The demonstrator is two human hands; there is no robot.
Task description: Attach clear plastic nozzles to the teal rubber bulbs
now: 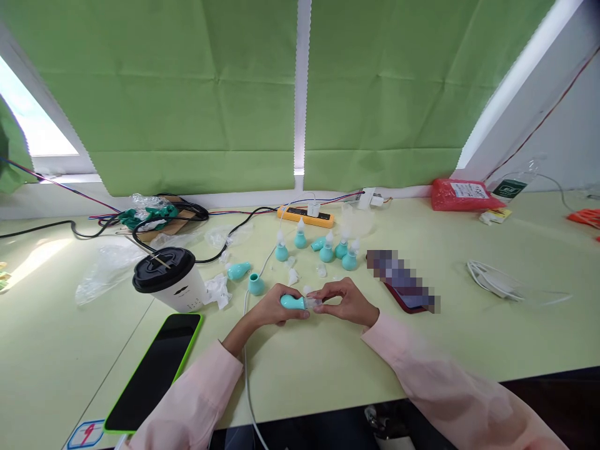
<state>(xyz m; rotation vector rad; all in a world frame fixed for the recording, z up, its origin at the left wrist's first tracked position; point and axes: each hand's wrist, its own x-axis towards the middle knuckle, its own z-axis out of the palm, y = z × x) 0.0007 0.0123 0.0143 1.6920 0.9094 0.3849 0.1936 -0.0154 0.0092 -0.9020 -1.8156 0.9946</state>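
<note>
Low over the table's middle, my left hand (pixel 276 304) is closed around a teal squeeze bulb (pixel 292 302), which lies on its side and looks like part of a nasal aspirator. At the bulb's right end is a clear nozzle (pixel 311 303), and my right hand (pixel 345 302) pinches it between thumb and fingers. An open-necked teal bulb (pixel 255 284) stands just beyond my left hand, with another bulb (pixel 239 270) lying behind it. Several teal bulbs with clear nozzles (pixel 327 251) stand farther back. Small clear pieces (pixel 293 276) lie between them and my hands.
A lidded paper cup (pixel 175 284) and a green-edged phone (pixel 157 372) are at left; another phone (pixel 407 290) lies at right. A white cable (pixel 246 362) runs beneath my left arm. An orange power strip (pixel 307 217), black cable (pixel 225 244) and red package (pixel 464 195) lie behind.
</note>
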